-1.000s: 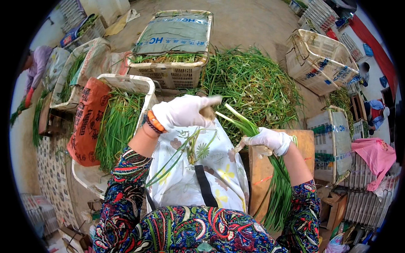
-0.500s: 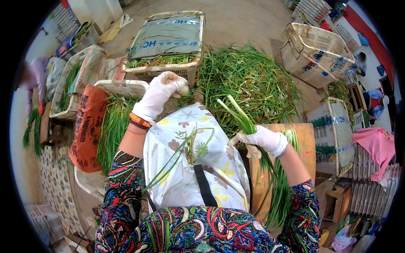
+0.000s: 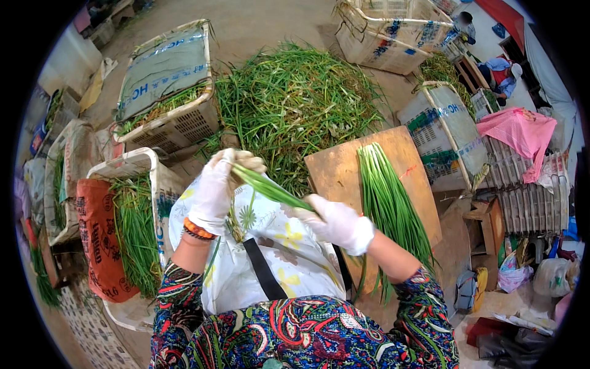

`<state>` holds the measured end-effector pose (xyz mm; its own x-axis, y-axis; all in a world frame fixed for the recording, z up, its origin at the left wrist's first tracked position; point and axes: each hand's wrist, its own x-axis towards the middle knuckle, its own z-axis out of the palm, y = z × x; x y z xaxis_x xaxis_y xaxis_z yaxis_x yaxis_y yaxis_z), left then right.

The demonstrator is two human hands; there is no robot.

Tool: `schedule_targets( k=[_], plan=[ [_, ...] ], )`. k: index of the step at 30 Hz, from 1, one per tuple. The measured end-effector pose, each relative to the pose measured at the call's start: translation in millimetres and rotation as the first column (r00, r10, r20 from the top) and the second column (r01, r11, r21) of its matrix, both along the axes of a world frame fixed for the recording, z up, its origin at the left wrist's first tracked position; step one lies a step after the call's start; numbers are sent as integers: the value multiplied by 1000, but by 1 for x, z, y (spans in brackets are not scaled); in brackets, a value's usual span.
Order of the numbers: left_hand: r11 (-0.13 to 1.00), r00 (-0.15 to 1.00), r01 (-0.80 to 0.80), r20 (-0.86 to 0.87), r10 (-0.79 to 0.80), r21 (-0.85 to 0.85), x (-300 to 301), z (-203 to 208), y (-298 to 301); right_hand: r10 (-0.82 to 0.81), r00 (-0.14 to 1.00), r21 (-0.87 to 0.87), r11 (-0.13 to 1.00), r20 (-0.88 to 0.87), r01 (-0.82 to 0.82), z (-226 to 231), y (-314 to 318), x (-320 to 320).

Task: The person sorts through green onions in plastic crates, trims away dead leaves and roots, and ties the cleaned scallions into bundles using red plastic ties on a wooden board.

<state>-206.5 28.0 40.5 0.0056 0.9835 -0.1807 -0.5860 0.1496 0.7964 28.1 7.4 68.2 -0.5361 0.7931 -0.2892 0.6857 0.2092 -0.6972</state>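
Observation:
A small bunch of chives (image 3: 270, 188) stretches between my two white-gloved hands, above my lap. My left hand (image 3: 222, 189) is closed at its pale end, with an orange beaded bracelet at the wrist. Around the leafy part, my right hand (image 3: 337, 222) is closed. Under them lies a white flowered apron (image 3: 279, 224) with a black strap and a few loose stray leaves on it. To the right, a wooden board (image 3: 335, 163) carries a neat row of chives (image 3: 393, 206), white ends pointing away from me.
Ahead lies a big heap of loose trimmed greens (image 3: 301, 92). A covered white crate (image 3: 163, 80) stands front left, and a crate with greens and an orange sack (image 3: 101, 240) is left of me. More crates (image 3: 393, 34) stand front right. Another person (image 3: 499, 77) sits far right.
My head view has turned to the right. My right hand has brought its chives across from beside the board to over my lap, and my left hand now grips their pale end.

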Motion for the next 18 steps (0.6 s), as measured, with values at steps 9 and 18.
schedule_targets(
  k=[9,18],
  plan=[
    [980,266,188,-957,-121,-71,-38,-66,-16,-553,627,590,787,549,178,-26,5,169],
    [969,-75,97,-972,-221,-228,-70,-155,-60,-404,857,562,809,319,172,-7,26,98]
  ],
)
